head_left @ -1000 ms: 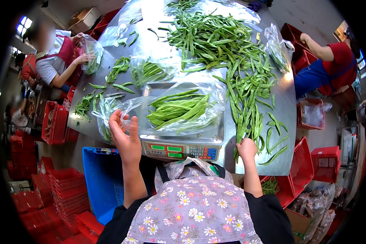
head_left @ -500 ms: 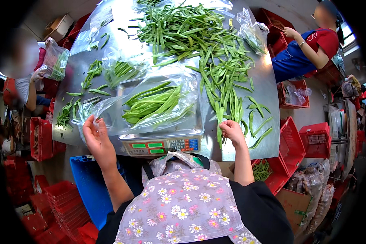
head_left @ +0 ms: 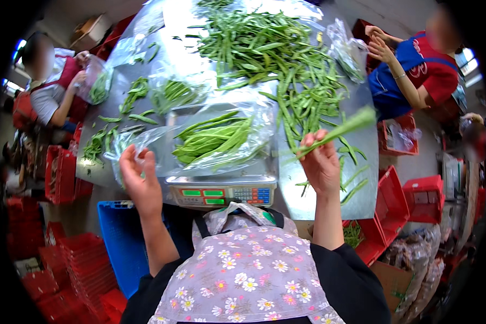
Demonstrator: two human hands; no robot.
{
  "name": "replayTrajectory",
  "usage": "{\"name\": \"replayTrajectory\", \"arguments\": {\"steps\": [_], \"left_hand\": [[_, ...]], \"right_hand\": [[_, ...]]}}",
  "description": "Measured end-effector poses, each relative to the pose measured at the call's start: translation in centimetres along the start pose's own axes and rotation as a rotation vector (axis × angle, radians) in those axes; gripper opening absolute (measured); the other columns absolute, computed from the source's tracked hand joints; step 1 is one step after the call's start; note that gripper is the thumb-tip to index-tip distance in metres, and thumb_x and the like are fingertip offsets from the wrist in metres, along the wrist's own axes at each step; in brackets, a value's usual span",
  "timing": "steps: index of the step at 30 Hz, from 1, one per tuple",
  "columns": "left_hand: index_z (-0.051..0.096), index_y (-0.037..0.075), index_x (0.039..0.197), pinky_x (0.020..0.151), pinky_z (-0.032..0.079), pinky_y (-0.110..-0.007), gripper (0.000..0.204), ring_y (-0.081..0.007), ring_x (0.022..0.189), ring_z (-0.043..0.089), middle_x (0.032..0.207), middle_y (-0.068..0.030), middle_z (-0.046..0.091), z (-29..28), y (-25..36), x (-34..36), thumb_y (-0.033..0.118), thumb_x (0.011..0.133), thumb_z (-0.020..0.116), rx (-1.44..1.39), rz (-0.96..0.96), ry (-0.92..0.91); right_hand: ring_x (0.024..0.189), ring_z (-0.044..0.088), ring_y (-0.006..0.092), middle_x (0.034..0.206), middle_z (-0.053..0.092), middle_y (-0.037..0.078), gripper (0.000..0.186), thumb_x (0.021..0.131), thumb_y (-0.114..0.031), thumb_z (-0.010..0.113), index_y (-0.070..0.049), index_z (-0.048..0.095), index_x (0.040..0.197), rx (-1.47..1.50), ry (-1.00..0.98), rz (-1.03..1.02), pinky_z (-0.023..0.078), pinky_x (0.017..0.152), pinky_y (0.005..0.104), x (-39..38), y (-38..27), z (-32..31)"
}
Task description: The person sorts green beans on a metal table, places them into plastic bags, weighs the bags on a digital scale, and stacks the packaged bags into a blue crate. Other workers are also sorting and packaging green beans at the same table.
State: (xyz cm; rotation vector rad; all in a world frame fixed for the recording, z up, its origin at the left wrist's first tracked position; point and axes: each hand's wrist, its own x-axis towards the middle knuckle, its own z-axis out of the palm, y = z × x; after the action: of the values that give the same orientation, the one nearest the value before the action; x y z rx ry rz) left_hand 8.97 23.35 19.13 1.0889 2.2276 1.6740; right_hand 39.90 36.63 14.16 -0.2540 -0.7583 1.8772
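My right hand (head_left: 323, 164) is closed on a flat green bean (head_left: 343, 129), raised above the steel table and blurred by motion. On the left, my left hand (head_left: 141, 181) is held with thumb and fingers apart, beside the crumpled mouth of a clear plastic bag (head_left: 260, 141). Whether its fingertips touch the film is hard to see. Inside the bag lies a bundle of flat green beans (head_left: 216, 137), set on the pan of a digital scale (head_left: 221, 189). A large pile of beans (head_left: 264, 46) spreads beyond the scale and down its right side.
Another bag of beans (head_left: 175, 93) lies behind the scale. A blue crate (head_left: 121, 237) stands at lower left, a red crate (head_left: 389, 197) at right. One person (head_left: 59, 89) handles a bag across the left side; another in a blue apron (head_left: 399, 81) stands at right.
My right hand has risen from the table edge with the bean, swinging its tip up and right. The person at left has drawn their bag closer; the person at right has both hands raised.
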Motion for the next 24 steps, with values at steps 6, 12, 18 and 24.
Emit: {"name": "replayTrajectory", "arguments": {"steps": [6,12,18,24], "left_hand": [[0.047,-0.001,0.114,0.075,0.045,-0.022,0.029,-0.009,0.079,0.054,0.096,-0.0075,0.056,0.7,1.2,0.3,0.007,0.088,0.057,-0.28,-0.11,-0.065],[0.048,-0.001,0.11,0.066,0.044,-0.019,0.024,-0.0061,0.07,0.052,0.091,-0.0048,0.056,0.3,1.9,0.3,0.003,0.088,0.054,-0.296,-0.083,-0.025],[0.042,-0.001,0.12,0.086,0.042,-0.03,0.05,-0.0166,0.095,0.052,0.104,-0.0085,0.052,-0.8,0.3,-0.1,0.03,0.086,0.062,-0.161,0.02,0.005],[0.04,-0.001,0.12,0.089,0.04,-0.027,0.039,-0.0156,0.099,0.051,0.11,-0.0102,0.05,-1.8,1.1,0.0,0.025,0.093,0.052,-0.155,0.144,0.123]], "right_hand": [[0.088,0.052,0.023,0.092,0.053,0.01,0.017,0.078,0.004,0.052,-0.005,0.051,0.092,-0.815,-0.427,-0.413,0.044,0.079,0.034,6.8,3.6,9.6],[0.078,0.062,0.0292,0.081,0.063,0.009,0.019,0.073,-0.003,0.056,-0.008,0.062,0.09,-1.996,-0.707,-0.206,0.049,0.068,0.0383,9.0,10.0,6.0],[0.065,0.063,0.0243,0.08,0.066,0.013,0.025,0.074,0.002,0.056,-0.008,0.064,0.095,-1.619,-0.429,-0.428,0.048,0.056,0.0339,8.2,8.0,6.6],[0.051,0.036,0.0007,0.094,0.065,0.007,0.018,0.091,-0.002,0.047,-0.001,0.059,0.104,-0.829,-0.027,-0.099,0.031,0.046,0.0163,5.8,2.7,9.7]]}}
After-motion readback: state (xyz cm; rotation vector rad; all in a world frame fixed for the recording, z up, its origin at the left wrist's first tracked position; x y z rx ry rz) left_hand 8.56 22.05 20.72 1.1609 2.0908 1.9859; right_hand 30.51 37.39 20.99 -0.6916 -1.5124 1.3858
